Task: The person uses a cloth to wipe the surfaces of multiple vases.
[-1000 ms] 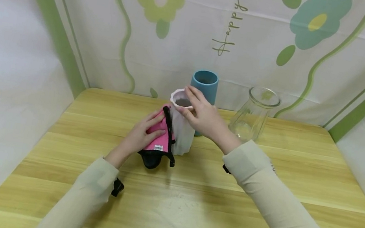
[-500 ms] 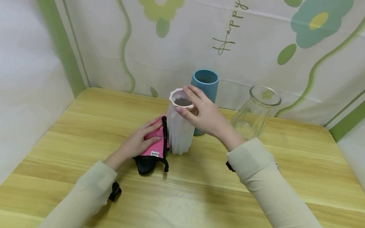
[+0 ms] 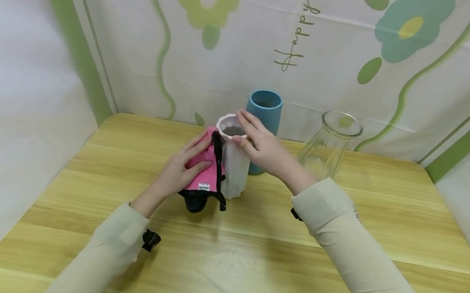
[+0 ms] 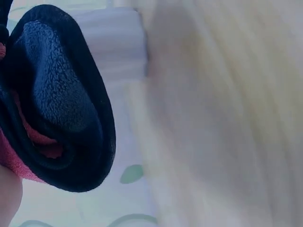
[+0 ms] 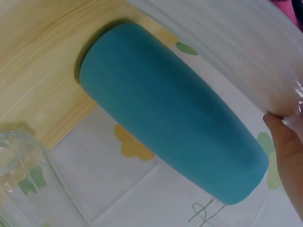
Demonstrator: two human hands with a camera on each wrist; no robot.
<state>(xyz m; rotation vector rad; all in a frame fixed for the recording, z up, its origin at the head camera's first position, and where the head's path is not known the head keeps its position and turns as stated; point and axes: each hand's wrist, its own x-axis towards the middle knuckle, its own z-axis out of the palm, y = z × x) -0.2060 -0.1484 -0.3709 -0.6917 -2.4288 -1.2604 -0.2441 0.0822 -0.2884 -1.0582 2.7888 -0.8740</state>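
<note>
Surface (image 3: 232, 279): pale striped wood running from the person back to the wall cloth; it carries the three vases.
Left hand (image 3: 173, 172): the fingers lie over the outside of the cloth and appear to grip it; those on its far side are hidden.
Pink cloth (image 3: 202, 174): black-edged, curled, with a fuzzy dark lining (image 4: 61, 80) in the left wrist view. It is just left of the white vase, seemingly raised off the surface, probably because the left hand bears its weight; whether it touches the vase cannot be told.
Right hand (image 3: 267, 146): thumb on the near side and fingers across the rim of the white vase, gripping it at the top, likely to steady it.
White vase (image 3: 236, 175): stands on the surface between both hands, mouth up, perhaps leaning slightly toward the cloth.
Blue vase (image 3: 269, 120): upright just behind the white one, untouched, its own base keeping it steady.
Glass vase (image 3: 327, 146): farther right, apart from both, standing wide base down.
Wall cloth (image 3: 238, 65): flower-printed, hanging behind everything.
</note>
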